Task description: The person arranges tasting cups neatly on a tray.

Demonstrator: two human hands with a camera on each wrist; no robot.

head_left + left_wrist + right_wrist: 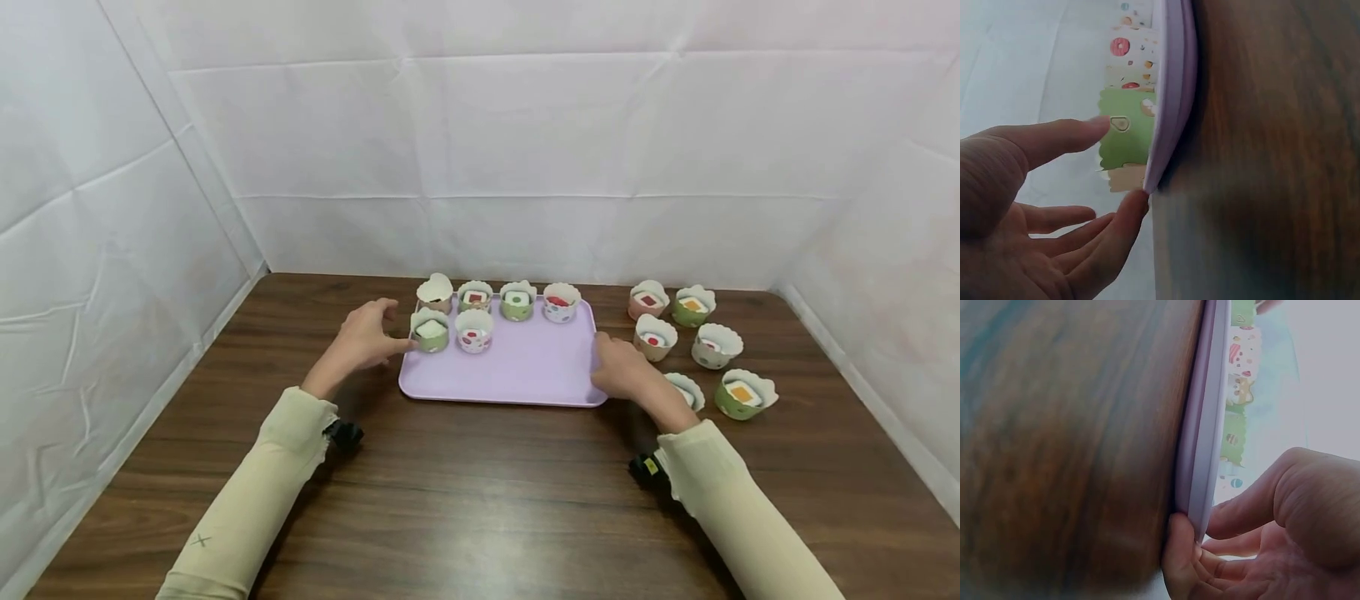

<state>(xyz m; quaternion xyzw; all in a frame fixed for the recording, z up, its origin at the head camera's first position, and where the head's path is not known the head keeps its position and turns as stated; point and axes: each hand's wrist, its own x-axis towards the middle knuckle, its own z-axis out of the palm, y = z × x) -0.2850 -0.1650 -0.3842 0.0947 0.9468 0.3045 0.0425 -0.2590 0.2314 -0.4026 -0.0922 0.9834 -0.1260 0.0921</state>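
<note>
A shallow lilac tray (536,362) lies on the table with several paper baking cups at its back and left. My right hand (626,368) grips its right edge; in the right wrist view the thumb is over the rim and fingers curl beneath. On the left side my left hand (366,335) is spread, with a fingertip touching the tray rim (1163,125) in the left wrist view. Its thumb tip is beside a green cup (431,340); whether they touch I cannot tell. A dotted white cup (474,340) stands to the right of the green one.
Right of the tray, more baking cups stand on the brown table (465,492), among them a green one (742,404) with an orange-and-white square inside. One cup (687,390) is partly hidden by the right wrist. White cloth (525,158) hangs behind and at both sides.
</note>
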